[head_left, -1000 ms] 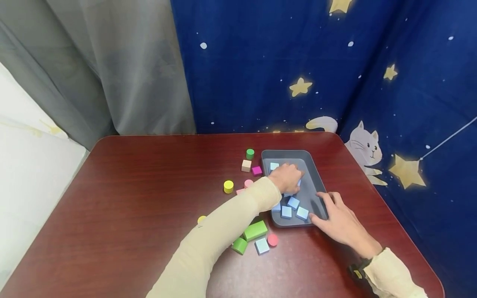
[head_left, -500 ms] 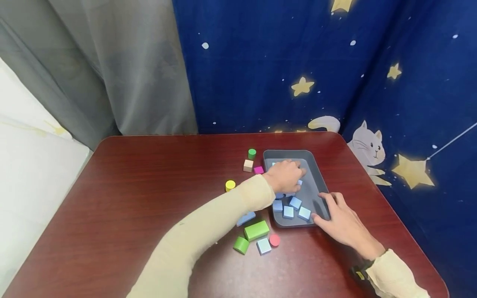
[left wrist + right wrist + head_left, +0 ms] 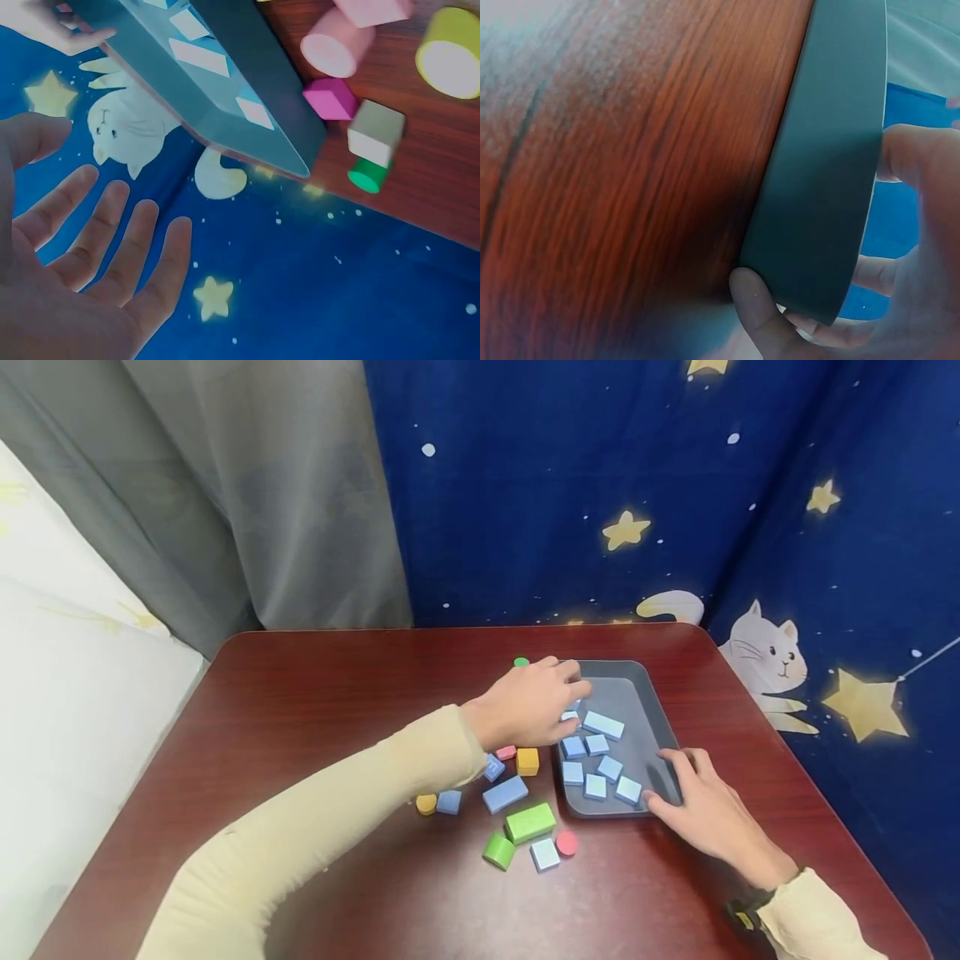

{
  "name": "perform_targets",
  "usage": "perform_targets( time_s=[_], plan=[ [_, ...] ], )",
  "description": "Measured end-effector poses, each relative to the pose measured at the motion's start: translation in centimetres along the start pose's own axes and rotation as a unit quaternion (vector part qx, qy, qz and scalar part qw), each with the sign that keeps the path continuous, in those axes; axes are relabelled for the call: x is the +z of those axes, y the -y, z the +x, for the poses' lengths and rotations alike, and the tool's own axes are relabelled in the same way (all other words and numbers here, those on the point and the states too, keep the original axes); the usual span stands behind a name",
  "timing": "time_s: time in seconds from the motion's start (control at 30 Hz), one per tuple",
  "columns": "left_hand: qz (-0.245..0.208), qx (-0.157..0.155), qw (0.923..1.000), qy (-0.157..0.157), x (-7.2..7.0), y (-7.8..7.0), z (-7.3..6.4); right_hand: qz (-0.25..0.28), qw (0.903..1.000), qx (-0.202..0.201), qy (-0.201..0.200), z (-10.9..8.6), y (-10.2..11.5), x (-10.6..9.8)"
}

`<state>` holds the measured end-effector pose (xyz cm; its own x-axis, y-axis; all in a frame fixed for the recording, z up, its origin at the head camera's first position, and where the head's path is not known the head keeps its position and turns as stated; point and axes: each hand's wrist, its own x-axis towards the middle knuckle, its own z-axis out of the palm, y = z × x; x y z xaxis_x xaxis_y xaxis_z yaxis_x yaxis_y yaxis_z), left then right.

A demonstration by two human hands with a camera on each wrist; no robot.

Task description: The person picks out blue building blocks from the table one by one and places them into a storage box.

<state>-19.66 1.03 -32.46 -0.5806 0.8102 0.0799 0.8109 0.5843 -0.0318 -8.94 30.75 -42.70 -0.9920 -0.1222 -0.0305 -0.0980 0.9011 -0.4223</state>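
Cream sleeve: the left arm, stretched across the table.

Yellow-orange cylinder: just beside a small blue block.

Blue cube: near the sleeve's cuff.

Green rounded piece: near side, next to an oblong green block.

Long blue block: between the blue cube and the oblong green block.

Orange cube: beside a pink block.

Left hand: over the tray's left rim; released, fingers spread, palm bare in the left wrist view. That view also lists a magenta block, beige cube, dark green cylinder and yellow cylinder.

Pale blue square block: on the table, beside a red disc.

Grey tray: flat on the table's right part, holding several light blue blocks, mostly along its left and near sides.

Right hand: grasping the tray's near right corner, digits bent around it.

Dark wristband: below that hand, at the cuff.
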Motion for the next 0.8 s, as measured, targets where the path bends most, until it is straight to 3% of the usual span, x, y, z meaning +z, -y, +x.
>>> perform_targets(
  time_s=[0.27,0.63,0.8],
  plan=[
    [-0.021,-0.032,0.999,-0.024,0.5,0.8,-5.6,-0.004,1.0,-0.003,-0.005,-0.2,-0.3,-0.2],
    [-0.057,-0.098,0.9935,0.01,4.2,0.8,-12.1,-0.004,1.0,-0.004,-0.005,-0.2,-0.3,-0.1],
    [-0.07,-0.113,0.9911,0.013,6.2,0.5,-14.6,-0.004,1.0,-0.008,-0.003,-0.1,-0.3,0.0]
  ],
)
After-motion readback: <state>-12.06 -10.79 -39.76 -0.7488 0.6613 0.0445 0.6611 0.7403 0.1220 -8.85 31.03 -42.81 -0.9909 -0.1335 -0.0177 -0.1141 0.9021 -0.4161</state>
